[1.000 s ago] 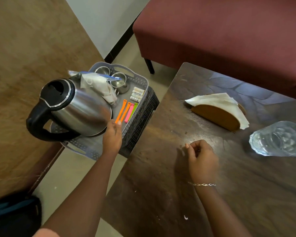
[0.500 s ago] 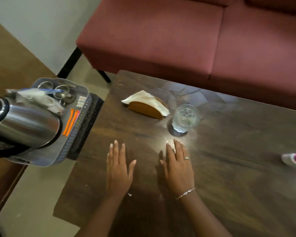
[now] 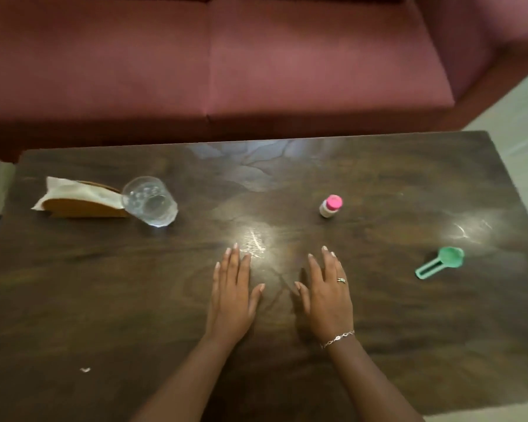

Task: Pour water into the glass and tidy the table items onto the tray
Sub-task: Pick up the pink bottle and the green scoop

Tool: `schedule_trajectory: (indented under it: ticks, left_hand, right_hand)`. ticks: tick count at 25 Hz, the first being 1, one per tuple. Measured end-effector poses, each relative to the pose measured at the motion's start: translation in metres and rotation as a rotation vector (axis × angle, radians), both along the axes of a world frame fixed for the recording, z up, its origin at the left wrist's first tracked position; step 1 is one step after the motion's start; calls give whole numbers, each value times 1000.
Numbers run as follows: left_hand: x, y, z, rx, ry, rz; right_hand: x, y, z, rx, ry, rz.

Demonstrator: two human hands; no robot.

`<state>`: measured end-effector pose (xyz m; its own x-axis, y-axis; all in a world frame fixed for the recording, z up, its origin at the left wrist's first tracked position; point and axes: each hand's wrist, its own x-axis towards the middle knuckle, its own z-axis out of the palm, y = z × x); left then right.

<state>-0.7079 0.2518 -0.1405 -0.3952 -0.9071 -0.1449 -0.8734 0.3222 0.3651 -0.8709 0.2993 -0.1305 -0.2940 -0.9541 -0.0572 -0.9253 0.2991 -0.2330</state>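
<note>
Glass point(image 3: 149, 201): stood at the far left of the counter point(image 3: 378, 345), just beside a napkin holder point(image 3: 83, 205). Left grip point(image 3: 232, 295), right grip point(image 3: 326, 296): lay flat mid-counter, fingers straight, holding nothing. Pink-capped bottle point(image 3: 329, 206): stood beyond the right grip. Green scoop point(image 3: 439, 263): lay far right.

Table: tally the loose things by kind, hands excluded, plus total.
Napkin holder: 1
Glass: 1
Pink-capped bottle: 1
Green scoop: 1
White scrap: 1
Total: 5
</note>
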Motion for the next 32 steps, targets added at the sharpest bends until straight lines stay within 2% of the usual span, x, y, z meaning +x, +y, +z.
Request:
schedule_trajectory:
  ticks: [5, 8, 11, 15, 21, 24, 29, 32]
  left_hand:
    - [-72, 8, 3, -26, 33, -119]
    - [-103, 5, 4, 3, 57, -158]
    - [-127, -15, 6, -45, 31, -204]
    - [-161, -55, 11, -113, 73, -130]
    - [-198, -92, 4, -84, 24, -183]
    - [-207, -98, -3, -78, 50, -140]
    - [-196, -98, -2, -47, 142, -70]
    - [-165, -87, 8, -66, 263, 7]
  right_hand:
    - [-65, 26, -6, -73, -133, -204]
    - [-109, 40, -9, -175, -362, -637]
    - [-155, 50, -14, -198, -438, -1078]
    - [-207, 46, -27, -102, -548, -1309]
    - [-237, 22, -46, -87, -608, -1435]
    - [-242, 11, -52, -99, -595, -1431]
    - [-233, 4, -45, -158, -648, -1354]
    - [-201, -1, -29, -166, -638, -1170]
